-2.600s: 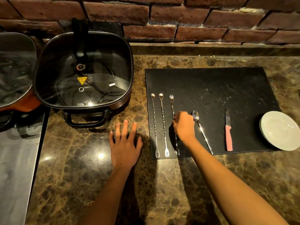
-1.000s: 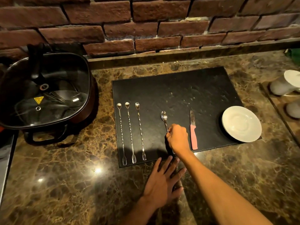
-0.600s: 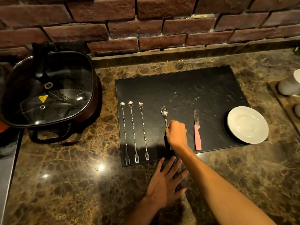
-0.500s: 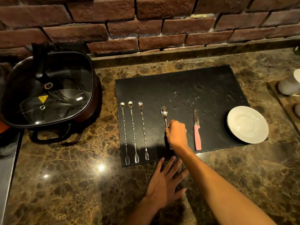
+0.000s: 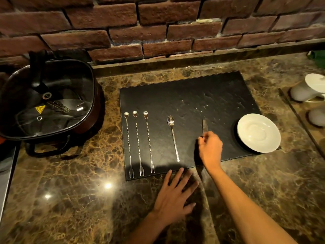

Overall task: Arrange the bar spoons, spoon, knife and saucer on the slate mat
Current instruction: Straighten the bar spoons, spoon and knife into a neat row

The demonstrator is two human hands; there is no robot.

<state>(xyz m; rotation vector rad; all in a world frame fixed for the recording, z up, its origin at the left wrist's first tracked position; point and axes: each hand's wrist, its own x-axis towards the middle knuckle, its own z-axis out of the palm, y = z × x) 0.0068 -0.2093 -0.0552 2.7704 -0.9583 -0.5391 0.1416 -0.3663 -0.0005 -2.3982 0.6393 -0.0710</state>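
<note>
A black slate mat [image 5: 193,95] lies on the marble counter. Three twisted bar spoons [image 5: 138,143] rest side by side at its left, fork ends toward me. A long-handled spoon [image 5: 173,136] lies alone right of them. Only the blade of the knife [image 5: 204,125] shows; my right hand [image 5: 210,149] covers its handle with curled fingers, and I cannot see whether they grip it. A white saucer [image 5: 258,132] sits on the mat's right edge. My left hand [image 5: 174,194] lies flat on the counter just below the mat, fingers spread.
A square electric pot with a glass lid [image 5: 47,101] stands left of the mat. White cups [image 5: 309,88] sit on a tray at the far right. A brick wall [image 5: 158,29] and a raised ledge close off the back.
My right hand has let go of the spoon and moved right onto the knife's handle. Earlier it shifted the spoon from a slant to straight. My left hand stays flat.
</note>
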